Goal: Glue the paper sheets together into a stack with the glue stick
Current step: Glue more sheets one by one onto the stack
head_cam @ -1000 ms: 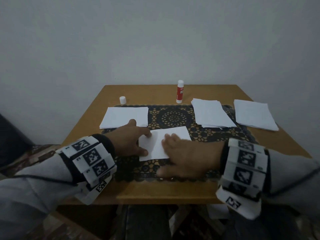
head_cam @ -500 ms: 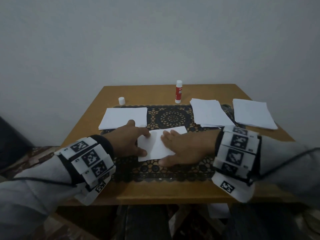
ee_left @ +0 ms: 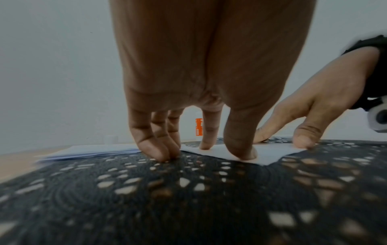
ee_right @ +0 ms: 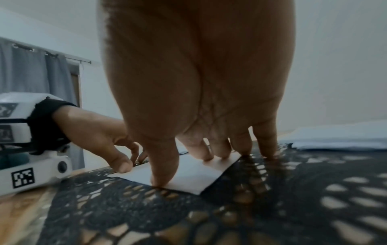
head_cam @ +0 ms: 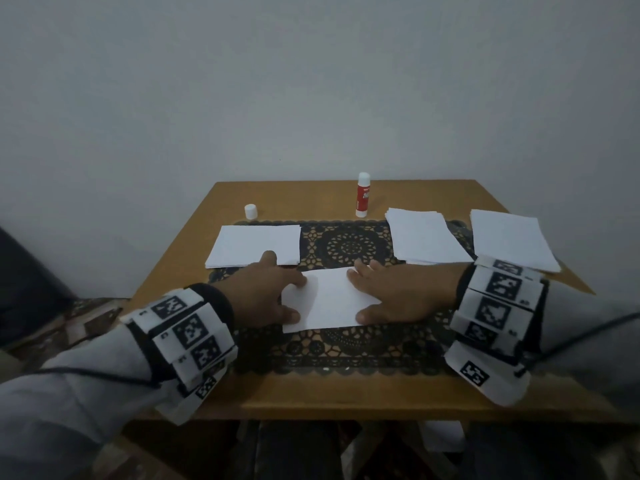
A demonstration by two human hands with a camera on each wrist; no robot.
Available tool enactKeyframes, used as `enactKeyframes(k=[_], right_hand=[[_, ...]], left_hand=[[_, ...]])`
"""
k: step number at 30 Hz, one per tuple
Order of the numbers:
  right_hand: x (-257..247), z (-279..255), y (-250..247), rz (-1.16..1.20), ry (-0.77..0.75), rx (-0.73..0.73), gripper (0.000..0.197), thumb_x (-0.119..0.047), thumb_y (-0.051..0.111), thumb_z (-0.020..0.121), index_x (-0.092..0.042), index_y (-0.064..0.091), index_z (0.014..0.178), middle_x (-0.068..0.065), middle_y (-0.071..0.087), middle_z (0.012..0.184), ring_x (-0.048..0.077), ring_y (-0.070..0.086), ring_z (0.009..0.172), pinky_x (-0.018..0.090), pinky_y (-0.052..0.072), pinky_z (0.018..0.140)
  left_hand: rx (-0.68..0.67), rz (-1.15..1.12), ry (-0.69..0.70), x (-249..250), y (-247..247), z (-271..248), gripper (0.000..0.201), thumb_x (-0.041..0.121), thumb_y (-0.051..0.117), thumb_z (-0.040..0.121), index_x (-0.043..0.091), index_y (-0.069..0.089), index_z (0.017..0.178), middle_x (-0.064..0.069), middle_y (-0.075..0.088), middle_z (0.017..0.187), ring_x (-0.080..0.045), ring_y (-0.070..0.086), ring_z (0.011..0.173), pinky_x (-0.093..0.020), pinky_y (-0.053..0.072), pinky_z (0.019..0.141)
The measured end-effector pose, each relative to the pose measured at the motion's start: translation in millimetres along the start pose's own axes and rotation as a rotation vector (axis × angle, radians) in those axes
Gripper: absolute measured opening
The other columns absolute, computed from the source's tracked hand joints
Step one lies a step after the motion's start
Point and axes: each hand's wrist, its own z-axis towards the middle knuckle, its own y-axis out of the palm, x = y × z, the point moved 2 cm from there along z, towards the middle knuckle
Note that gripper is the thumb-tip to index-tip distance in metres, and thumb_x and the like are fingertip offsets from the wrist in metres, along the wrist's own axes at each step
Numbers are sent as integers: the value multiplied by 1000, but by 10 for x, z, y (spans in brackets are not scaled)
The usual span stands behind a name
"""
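— Where is the paper being worked on?

— A white sheet [head_cam: 330, 299] lies flat near the middle of the black lace mat [head_cam: 346, 351], on the wooden table [head_cam: 311, 400]. It looks smooth, with its corners down.

— And the hands?

— The left hand [head_cam: 261, 296] rests on the sheet's left edge, thumb and forefinger pressing the paper, the other fingers [ee_left: 155, 149] close together on the mat just beside it. The right hand [head_cam: 401, 296] lies on the right edge, fingers straight and slightly spread, thumb at the near corner. Neither hand grips anything.

— How many piles of paper?

— Three besides that sheet: one pile [head_cam: 254, 245] at the far left on the mat, one [head_cam: 424, 239] at the far right, and another [head_cam: 512, 239] further right on the bare table.

— The glue?

— One red glue stick [head_cam: 363, 195] stands upright at the far edge, white tip showing. One small white cap [head_cam: 250, 212] stands well apart, to its left.
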Motion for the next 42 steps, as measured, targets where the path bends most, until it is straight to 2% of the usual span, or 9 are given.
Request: enactKeyframes(k=[4,8,12,17,20,24,29,34,42], right_hand=[[104,-28,15,-16,9,-2,83,-55,38,98,-17,-10,155,6,-13,162,24,0,150,38,10,120],[111,-6,22,-34,9,2,84,-54,39,98,-15,-9,154,9,-12,162,26,1,150,38,11,120],[104,-1,9,-46,11,1,85,-55,40,97,-14,-9,154,10,-11,162,27,2,150,37,11,120],[120,0,24,-28,14,9,84,-54,40,98,-15,-9,154,9,-12,162,27,1,150,37,10,120],[116,4,35,-30,13,19,84,-54,40,98,-14,-9,154,10,-11,162,28,1,150,38,10,120],[108,17,30,-37,19,20,84,-54,40,98,-14,-9,154,11,-11,162,29,2,150,38,11,120],[94,7,34,-37,16,21,84,-53,41,98,-15,-8,155,10,-10,162,29,2,150,38,11,120],[102,-1,42,-24,11,24,84,-52,41,98,-15,-8,155,10,-11,162,28,1,150,39,10,120],[-93,-275,201,48,-29,3,87,-58,33,98,-10,-14,152,10,-22,159,26,-14,148,41,4,120]], left_hand=[[-14,253,29,89,91,-62,59,43,45,96,28,24,149,-11,15,153,-30,19,138,-45,25,115],[-117,192,227,419,104,-186,54,38,44,98,23,29,148,-8,17,157,-25,21,142,-42,26,116],[-282,121,407,609,115,-246,57,40,38,100,25,17,152,0,-5,161,-20,1,148,-42,15,119],[-290,229,103,290,110,-157,80,57,29,97,16,-12,151,-8,-20,157,-23,-12,146,-45,9,120],[-312,258,93,326,234,-311,92,67,23,92,8,-20,147,-13,-27,153,-27,-19,144,-43,3,120],[-342,215,228,496,315,-519,92,69,20,90,9,-21,147,-10,-28,153,-22,-23,143,-35,-5,119],[-289,172,11,239,174,-161,85,63,22,94,9,-16,149,-12,-22,156,-24,-15,146,-43,7,121],[-173,172,1,217,67,70,79,56,35,96,13,-1,152,-8,-6,160,-22,1,148,-41,13,120],[-235,222,-14,185,130,166,88,63,27,94,10,-14,150,-10,-20,157,-24,-11,147,-45,10,117]])
